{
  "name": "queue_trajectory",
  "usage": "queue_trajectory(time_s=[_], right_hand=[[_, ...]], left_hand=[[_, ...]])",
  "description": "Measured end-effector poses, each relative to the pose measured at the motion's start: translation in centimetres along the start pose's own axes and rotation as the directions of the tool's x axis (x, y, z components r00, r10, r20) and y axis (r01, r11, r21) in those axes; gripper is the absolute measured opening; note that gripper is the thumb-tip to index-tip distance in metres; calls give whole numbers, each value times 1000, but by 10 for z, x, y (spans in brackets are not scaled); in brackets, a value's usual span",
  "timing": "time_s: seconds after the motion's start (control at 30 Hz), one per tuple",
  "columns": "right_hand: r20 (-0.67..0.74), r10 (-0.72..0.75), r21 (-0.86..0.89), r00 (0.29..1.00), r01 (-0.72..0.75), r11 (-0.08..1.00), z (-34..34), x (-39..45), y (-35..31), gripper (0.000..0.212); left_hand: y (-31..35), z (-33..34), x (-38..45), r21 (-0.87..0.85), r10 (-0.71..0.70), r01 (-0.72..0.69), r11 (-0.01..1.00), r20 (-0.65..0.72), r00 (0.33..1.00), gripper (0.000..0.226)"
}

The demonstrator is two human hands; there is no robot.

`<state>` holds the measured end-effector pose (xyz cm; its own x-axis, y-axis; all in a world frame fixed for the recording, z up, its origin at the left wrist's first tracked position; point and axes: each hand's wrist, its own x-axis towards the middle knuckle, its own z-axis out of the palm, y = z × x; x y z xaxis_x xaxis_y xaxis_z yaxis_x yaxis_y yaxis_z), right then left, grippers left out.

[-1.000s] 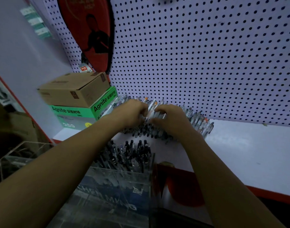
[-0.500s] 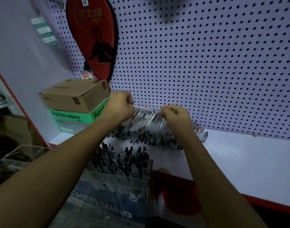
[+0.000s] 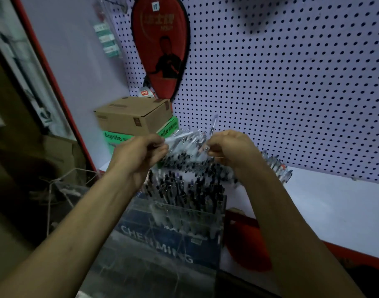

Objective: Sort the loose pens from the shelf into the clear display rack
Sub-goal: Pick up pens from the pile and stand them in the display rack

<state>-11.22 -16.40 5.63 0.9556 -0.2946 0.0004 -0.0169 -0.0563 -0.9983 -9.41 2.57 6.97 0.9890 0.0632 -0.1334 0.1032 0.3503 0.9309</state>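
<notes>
Clear pen bundle (image 3: 184, 145) being gripped by left hand (image 3: 139, 155) and right hand (image 3: 229, 149) at frame centre, hovering above display rack (image 3: 184, 214) for loading.

Two forearms seen, entering from 7 and 5 o'clock corners. Both bare from frame edge to wrist; no sleeve, cuff or glove seen. Left hand (image 3: 139, 155) bare: no ring, watch or band seen at wrist. Right hand (image 3: 231, 150) likewise bare. Nails short where shown; finer detail lost to dim light and blur. Rest of body out of view.
</notes>
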Motion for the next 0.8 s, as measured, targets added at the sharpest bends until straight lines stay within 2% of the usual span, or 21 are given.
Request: queue_trajectory(time_s=[0.1, 0.2, 0.27, 0.33, 0.4, 0.47, 0.53, 0.6, 0.63, 0.7, 0.8], right_hand=[[69, -21, -59, 997, 26, 998, 10, -12, -5, 12], [112, 4, -71, 994, 4, 997, 22, -21, -6, 16], [154, 5, -74, 988, 6, 997, 32, -26, -5, 18], [201, -28, -98, 979, 49, 994, 39, -32, -5, 8], [216, -56, -139, 975, 87, 986, 44, -38, -5, 4], [203, -74, -162, 976, 108, 981, 47, -44, -6, 8], [202, -82, -190, 976, 122, 974, 49, -48, -7, 9], [223, -83, -242, 971, 138, 960, 49, -52, -7, 2], [233, -83, -272, 969, 147, 951, 49, -53, -7, 5], [245, -65, -313, 967, 143, 939, 49, -55, -7, 13], [261, -38, -312, 965, 122, 942, 47, -56, -8, 23]], left_hand=[[1, -22, -17, -177, -120, 127, 976, 48, 992, 10], [1, -39, -33, -338, -249, 282, 898, 137, 959, 9], [-1, -47, -43, -325, -309, 364, 873, 210, 928, 18], [-4, -50, -51, -245, -327, 392, 887, 264, 907, 25], [-8, -50, -56, -73, -320, 348, 935, 253, 913, 31], [-11, -52, -58, 188, -272, 234, 954, 210, 939, 34], [-13, -57, -59, 451, -184, 73, 890, 209, 960, 33], [-16, -63, -59, 659, -67, -112, 744, 241, 968, 26], [-17, -66, -58, 720, -23, -173, 672, 255, 967, 24], [-18, -70, -57, 760, 5, -204, 617, 256, 967, 21], [-19, -72, -56, 713, 8, -188, 675, 247, 969, 11]])
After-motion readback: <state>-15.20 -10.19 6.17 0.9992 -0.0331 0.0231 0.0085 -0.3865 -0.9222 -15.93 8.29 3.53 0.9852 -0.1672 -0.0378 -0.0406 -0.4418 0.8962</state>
